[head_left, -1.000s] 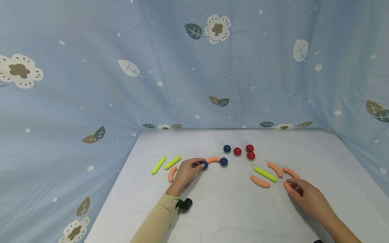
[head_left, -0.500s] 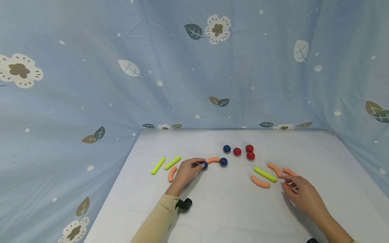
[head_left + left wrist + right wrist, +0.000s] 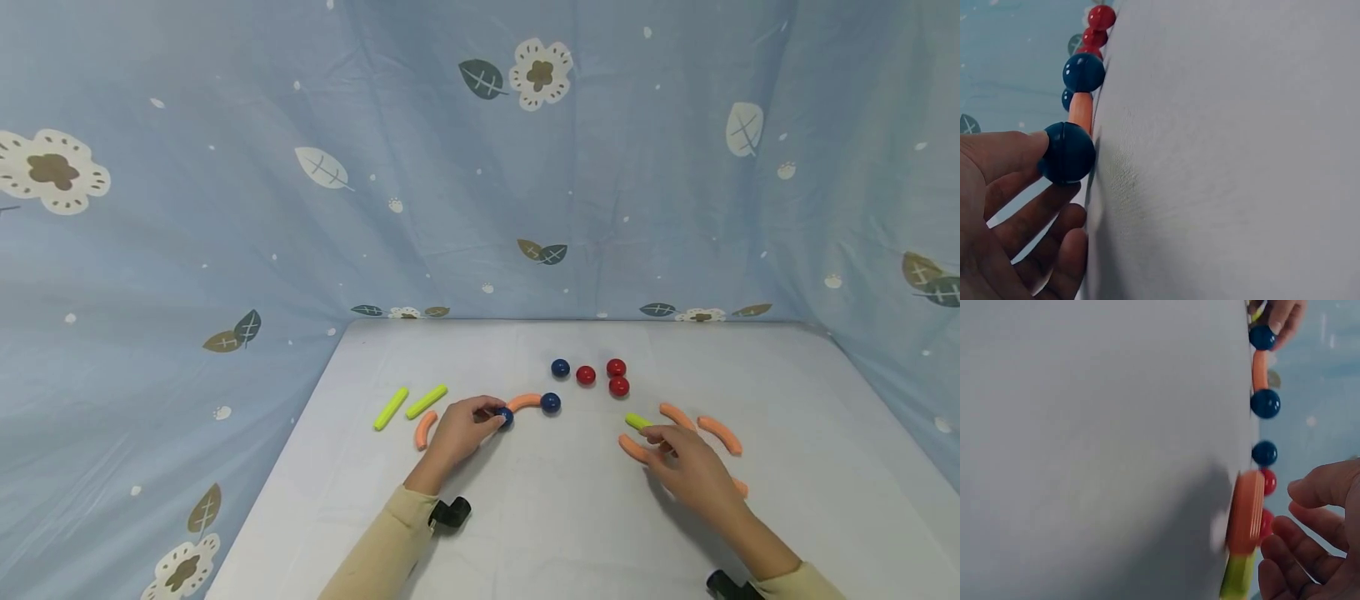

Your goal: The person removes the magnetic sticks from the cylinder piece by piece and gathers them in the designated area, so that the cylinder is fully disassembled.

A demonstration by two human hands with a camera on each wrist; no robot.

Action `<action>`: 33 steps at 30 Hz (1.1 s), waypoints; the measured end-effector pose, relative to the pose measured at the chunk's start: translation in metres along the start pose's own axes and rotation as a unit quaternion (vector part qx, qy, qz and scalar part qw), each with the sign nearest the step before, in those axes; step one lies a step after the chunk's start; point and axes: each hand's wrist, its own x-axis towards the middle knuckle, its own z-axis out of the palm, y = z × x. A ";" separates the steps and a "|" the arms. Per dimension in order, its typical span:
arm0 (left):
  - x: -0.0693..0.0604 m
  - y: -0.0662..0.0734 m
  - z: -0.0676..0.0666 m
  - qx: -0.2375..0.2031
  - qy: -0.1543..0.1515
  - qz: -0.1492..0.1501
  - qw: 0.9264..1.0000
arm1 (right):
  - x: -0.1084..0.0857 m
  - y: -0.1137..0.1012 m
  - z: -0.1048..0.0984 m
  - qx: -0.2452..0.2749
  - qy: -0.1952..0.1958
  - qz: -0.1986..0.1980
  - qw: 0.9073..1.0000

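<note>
My left hand (image 3: 467, 429) pinches a dark blue ball (image 3: 1067, 153) between thumb and fingers. A curved orange stick (image 3: 524, 401) runs from that ball to a second blue ball (image 3: 551, 403). On the right side, my right hand (image 3: 693, 471) hovers beside another curved orange stick (image 3: 1246, 512) and a lime green stick (image 3: 637, 421), partly covering both. Its fingers are relaxed with nothing between them. Two more orange sticks, one of them a curved orange piece (image 3: 720, 435), lie behind this hand. The end of a further orange stick (image 3: 740, 487) shows beside its wrist.
A loose blue ball (image 3: 560, 367) and a group of red balls (image 3: 586, 375) rest at the back of the white table (image 3: 570, 517). Two lime sticks (image 3: 392, 408) and a curved orange stick (image 3: 422, 430) lie left of the left hand. A patterned blue cloth (image 3: 405, 208) hangs behind.
My right hand has let go of an orange stick at the right and moved left toward the green stick. My left hand has drawn its blue ball slightly toward the front.
</note>
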 end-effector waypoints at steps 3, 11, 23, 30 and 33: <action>-0.005 0.001 -0.001 -0.002 -0.007 0.003 1.000 | 0.004 -0.008 0.008 0.000 0.007 -0.003 1.000; -0.015 0.004 -0.005 0.001 -0.030 0.008 1.000 | 0.013 -0.024 0.024 -0.009 0.004 -0.029 1.000; -0.015 0.010 -0.007 0.029 -0.046 -0.005 0.999 | 0.026 -0.046 0.044 0.013 -0.014 -0.034 0.999; -0.009 0.016 0.007 0.027 -0.027 -0.001 0.999 | 0.039 -0.058 0.055 0.023 -0.016 -0.041 0.999; -0.005 0.018 0.012 0.039 -0.022 0.014 0.999 | 0.046 -0.064 0.060 0.033 -0.024 -0.039 0.998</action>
